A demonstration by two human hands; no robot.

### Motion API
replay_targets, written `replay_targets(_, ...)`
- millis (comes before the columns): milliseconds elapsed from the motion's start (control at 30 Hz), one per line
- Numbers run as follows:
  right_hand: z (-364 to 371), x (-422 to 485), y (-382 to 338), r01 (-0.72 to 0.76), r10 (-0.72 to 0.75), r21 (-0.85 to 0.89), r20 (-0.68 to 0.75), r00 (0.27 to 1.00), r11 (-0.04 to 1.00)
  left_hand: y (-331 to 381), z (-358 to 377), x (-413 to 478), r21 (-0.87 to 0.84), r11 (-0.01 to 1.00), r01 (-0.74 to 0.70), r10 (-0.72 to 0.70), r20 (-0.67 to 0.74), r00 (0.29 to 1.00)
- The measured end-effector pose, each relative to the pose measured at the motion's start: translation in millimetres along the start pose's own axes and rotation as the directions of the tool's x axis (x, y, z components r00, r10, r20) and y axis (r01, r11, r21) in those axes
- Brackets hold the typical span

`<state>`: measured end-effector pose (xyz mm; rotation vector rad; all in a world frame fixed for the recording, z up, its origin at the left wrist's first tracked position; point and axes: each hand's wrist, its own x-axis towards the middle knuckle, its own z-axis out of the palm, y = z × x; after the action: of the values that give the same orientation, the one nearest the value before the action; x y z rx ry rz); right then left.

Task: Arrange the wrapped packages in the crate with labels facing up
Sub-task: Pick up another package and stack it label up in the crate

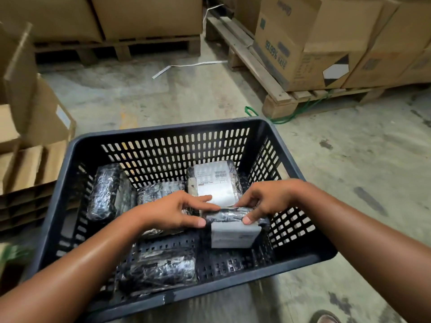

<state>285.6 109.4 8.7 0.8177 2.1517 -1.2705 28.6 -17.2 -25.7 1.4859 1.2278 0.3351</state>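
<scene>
A: Where is the package now?

B: Both hands hold one wrapped package (pixel 234 226) inside the dark crate (pixel 77 145), at the right side, just in front of the package with the label up (pixel 214 183). It seems tilted, with its white label turned toward the person and not yet toward the ceiling.

A: And the fingers?

B: The left hand (pixel 172 212) pinches the left end, thumb in front and the other fingers stretched over the top. The right hand (pixel 268 200) pinches the right end in the same way, with curled fingers pressed on the black wrap.

A: What can go wrong from here?

B: I think the wrap is smooth and loose, so the package may slip if the pinch is light while it is rotated. Then it can fall with the label down, or on its edge against the neighbour.

A: Other risks?

B: The far package lies very near. If the held one is laid too far forward, it may cover that label. Also three more packages show only black wrap: one at the far left (pixel 105 192), one in the middle (pixel 161 190) partly under the left hand, one near the front wall (pixel 158 269). I cannot tell where their labels are, so they are easy to forget
</scene>
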Motion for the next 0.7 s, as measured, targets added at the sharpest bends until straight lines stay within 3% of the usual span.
replay_targets(100,-29,-10,-2,0.048,-0.056,0.187,0.041,0.998,0.981,12,-5,-12,-0.096,0.989,-0.11,0.099,-0.111,0.989)
replay_targets(233,-63,-25,-11,0.096,-0.128,0.428,0.046,0.991,0.898,28,-11,-15,-0.132,0.951,-0.28,0.226,-0.321,0.92)
replay_targets(400,-77,-33,-34,0.239,-0.094,0.479,-0.306,0.947,0.845,31,-32,-16,-0.192,0.902,-0.387,0.256,-0.484,0.837)
replay_targets(567,-52,-19,-45,0.409,-0.108,0.405,-0.591,0.8,0.818,14,-42,-15,-0.297,0.855,-0.425,0.191,-0.581,0.791)
replay_targets(633,-39,-14,-48,0.397,-0.128,0.276,-0.66,0.741,0.875,8,-41,-12,-0.36,0.835,-0.416,0.124,-0.613,0.78)
replay_targets(700,-28,-8,-49,0.313,-0.184,0.092,-0.642,0.745,0.945,2,-40,-9,-0.436,0.812,-0.388,0.037,-0.625,0.779)
